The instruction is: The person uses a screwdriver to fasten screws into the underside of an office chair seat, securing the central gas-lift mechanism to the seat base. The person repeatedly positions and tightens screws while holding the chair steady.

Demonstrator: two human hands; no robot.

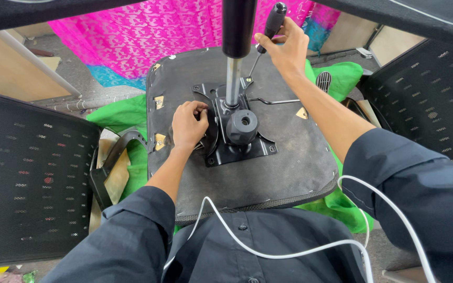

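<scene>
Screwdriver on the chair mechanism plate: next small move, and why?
Probably turn the screwdriver to drive the fastener at the far corner of the black mechanism plate. The right hand grips its handle, with the tip down at that corner beside the gas-lift column. The left hand rests on the plate's near-left side, seemingly steadying it on the upturned seat base.

Gas cylinder (238, 26) top (past upper edge) unseen

- No packages, labels, signs or screens show anywhere in this view.
</scene>
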